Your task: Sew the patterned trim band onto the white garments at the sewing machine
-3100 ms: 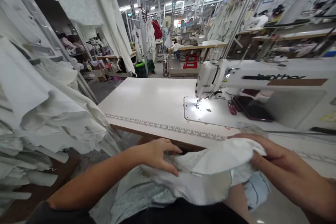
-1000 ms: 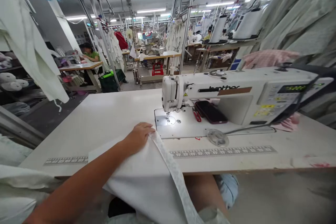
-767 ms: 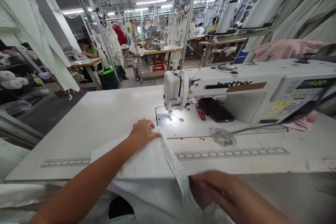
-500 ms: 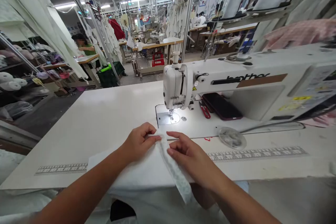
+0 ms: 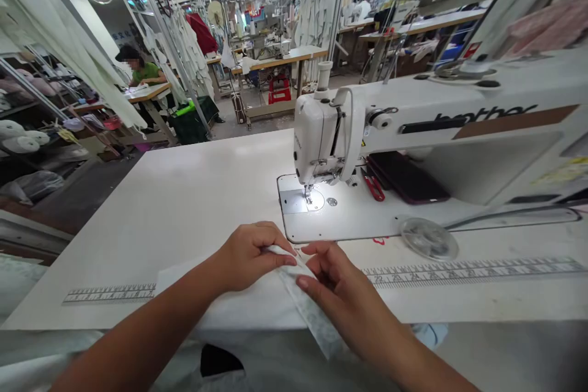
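Both hands meet at the near edge of the white table (image 5: 197, 190), right in front of the sewing machine (image 5: 413, 125). The left hand (image 5: 250, 254) has thumb and fingers pinched together on the far corner of the white fabric (image 5: 261, 306), which lies flat on the table and drapes off the near edge towards the lap. The right hand (image 5: 342, 294) comes in from the right, fingertips closed on the textured strip (image 5: 316, 324) that runs along the fabric's right side. The 2 hands are almost touching, just near of the machine's bed. The needle (image 5: 307, 193) sits lit above the plate, a little beyond the hands, with no cloth under it.

On the bed to the right of the needle lie red snips (image 5: 374, 187) and a dark phone (image 5: 407, 177), side by side. A clear round disc (image 5: 428, 237) rests nearer, right of the hands. A printed ruler strip (image 5: 459, 268) runs along the table's near edge. Far left, at another table, a person in a green top (image 5: 144, 70) bends over work.
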`<control>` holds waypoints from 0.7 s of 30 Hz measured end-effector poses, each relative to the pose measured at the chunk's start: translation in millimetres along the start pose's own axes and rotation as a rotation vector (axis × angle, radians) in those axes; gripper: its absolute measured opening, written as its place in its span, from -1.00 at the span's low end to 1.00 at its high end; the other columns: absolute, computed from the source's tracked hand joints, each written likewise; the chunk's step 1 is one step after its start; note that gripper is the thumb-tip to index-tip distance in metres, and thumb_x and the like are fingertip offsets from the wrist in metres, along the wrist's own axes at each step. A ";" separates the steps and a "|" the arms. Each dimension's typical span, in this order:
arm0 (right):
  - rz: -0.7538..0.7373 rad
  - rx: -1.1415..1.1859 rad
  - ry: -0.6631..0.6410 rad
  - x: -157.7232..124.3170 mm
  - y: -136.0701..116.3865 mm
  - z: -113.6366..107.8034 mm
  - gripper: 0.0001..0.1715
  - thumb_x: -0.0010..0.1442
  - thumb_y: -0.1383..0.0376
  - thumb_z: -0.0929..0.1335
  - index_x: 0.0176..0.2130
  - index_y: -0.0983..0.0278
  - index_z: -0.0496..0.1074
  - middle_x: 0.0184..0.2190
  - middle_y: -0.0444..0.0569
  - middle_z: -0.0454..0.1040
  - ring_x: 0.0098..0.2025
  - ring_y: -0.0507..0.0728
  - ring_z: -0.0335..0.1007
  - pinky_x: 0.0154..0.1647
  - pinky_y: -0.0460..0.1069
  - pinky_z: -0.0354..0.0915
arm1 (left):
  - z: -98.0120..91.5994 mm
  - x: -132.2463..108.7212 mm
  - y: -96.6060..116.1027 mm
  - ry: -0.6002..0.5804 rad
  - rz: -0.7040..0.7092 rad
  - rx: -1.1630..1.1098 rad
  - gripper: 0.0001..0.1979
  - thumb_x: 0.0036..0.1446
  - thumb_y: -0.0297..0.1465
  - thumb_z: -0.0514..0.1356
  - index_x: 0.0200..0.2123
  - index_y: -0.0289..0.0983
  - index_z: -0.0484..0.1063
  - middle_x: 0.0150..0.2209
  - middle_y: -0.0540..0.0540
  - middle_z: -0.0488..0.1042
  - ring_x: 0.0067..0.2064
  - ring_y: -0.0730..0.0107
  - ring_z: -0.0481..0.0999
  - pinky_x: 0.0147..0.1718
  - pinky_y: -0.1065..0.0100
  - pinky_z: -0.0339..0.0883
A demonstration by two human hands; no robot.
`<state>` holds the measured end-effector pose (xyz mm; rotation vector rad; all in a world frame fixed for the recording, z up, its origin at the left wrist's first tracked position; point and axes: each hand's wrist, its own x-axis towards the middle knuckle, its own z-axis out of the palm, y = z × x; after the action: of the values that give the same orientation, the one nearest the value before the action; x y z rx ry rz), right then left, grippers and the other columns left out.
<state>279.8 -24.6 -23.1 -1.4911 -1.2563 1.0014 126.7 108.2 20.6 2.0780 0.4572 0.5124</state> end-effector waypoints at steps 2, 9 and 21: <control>-0.019 -0.058 -0.025 -1.8 -0.5 -1.2 -0.75 0.35 0.16 0.21 0.01 0.11 0.21 -0.48 -0.21 0.32 -0.44 0.06 0.26 -0.42 -0.05 0.17 | 1.9 -2.1 0.1 0.012 0.018 0.060 -0.92 0.12 -0.41 0.27 -0.37 -0.28 0.56 -0.42 -0.03 0.49 -0.36 0.46 0.45 -0.33 0.44 0.28; -0.090 -0.016 0.054 0.3 -1.0 1.7 -0.63 0.30 0.19 0.28 0.09 0.07 0.21 -0.21 -0.12 0.42 -0.21 0.08 0.38 -0.19 -0.03 0.31 | 7.7 -3.8 -1.6 -0.028 0.024 0.125 -0.88 0.16 -0.40 0.22 -0.40 -0.28 0.53 -0.48 0.01 0.42 -0.41 0.49 0.39 -0.38 0.47 0.23; -0.063 -0.042 0.110 2.0 -1.3 -0.7 -0.68 0.31 0.15 0.26 0.05 0.10 0.23 -0.29 -0.13 0.44 -0.30 0.06 0.40 -0.34 -0.05 0.29 | 3.1 3.0 -11.3 0.043 -0.208 -0.334 -0.82 0.15 -0.30 0.23 -0.32 -0.32 0.49 -0.36 -0.07 0.48 -0.31 0.42 0.40 -0.30 0.40 0.26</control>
<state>280.5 -22.7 -21.7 -1.5092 -1.2444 0.8454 129.5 113.4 10.0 1.6820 0.5651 0.4751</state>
